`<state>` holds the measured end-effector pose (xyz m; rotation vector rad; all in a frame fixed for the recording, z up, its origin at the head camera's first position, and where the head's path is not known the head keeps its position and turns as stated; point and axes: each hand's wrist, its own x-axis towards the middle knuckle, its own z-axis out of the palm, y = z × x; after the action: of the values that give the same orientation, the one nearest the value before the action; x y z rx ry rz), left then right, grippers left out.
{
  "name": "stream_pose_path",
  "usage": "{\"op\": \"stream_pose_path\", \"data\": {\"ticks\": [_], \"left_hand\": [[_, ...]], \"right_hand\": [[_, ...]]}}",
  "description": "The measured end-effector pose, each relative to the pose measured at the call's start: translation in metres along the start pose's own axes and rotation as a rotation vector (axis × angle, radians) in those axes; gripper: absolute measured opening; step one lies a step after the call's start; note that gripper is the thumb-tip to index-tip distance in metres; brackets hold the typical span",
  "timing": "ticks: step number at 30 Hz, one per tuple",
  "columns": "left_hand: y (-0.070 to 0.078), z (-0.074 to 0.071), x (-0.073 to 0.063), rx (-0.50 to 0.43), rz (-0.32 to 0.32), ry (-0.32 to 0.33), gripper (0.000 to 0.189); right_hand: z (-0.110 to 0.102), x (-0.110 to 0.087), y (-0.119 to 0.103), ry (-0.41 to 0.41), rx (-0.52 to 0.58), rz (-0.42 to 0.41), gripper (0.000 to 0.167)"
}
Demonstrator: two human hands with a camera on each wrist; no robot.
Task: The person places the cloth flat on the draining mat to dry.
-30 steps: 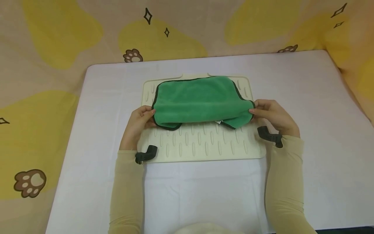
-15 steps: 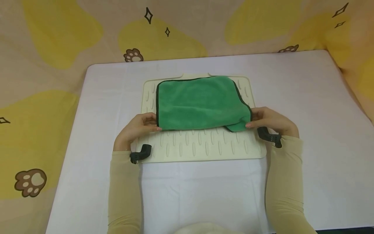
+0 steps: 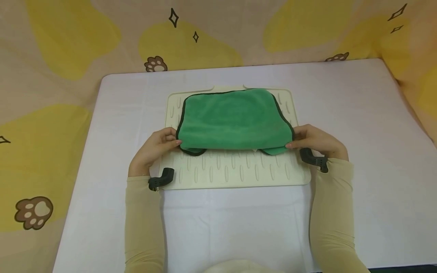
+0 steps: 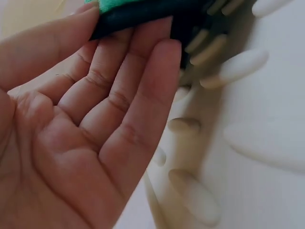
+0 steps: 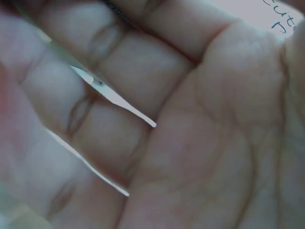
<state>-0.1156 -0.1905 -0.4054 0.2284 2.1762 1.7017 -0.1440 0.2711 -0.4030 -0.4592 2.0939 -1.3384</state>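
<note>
A green cloth with a dark border lies folded over on a cream ribbed mat. Its near edge is raised a little, and corners of a lower layer peek out beneath. At the near left corner my left hand pinches the cloth between thumb and fingers; the left wrist view shows the dark hem between them. My right hand pinches the near right corner, its thumb on top. Only the palm and fingers of the right hand fill the right wrist view, so the cloth's grip is hidden there.
The mat lies on a white table. A patterned yellow and beige drape hangs behind the table and along its sides. Black wrist mounts sit at both cuffs, over the mat's side edges.
My left hand moved nearer, left the cloth's left corner briefly lying flat, then lifted it again. My right hand shifted slightly nearer with its corner. The folded edge now lies closer to me.
</note>
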Motion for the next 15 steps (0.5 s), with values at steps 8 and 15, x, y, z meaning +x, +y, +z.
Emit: {"op": "stream_pose_path", "data": {"ticks": [8, 15], "left_hand": [[-0.002, 0.0, -0.001, 0.06, -0.067, -0.048, 0.021], [-0.006, 0.008, -0.007, 0.128, -0.085, -0.06, 0.025]], "right_hand": [[0.002, 0.004, 0.0, -0.076, -0.006, -0.028, 0.037], [0.015, -0.002, 0.0, 0.02, -0.016, -0.024, 0.05]]}}
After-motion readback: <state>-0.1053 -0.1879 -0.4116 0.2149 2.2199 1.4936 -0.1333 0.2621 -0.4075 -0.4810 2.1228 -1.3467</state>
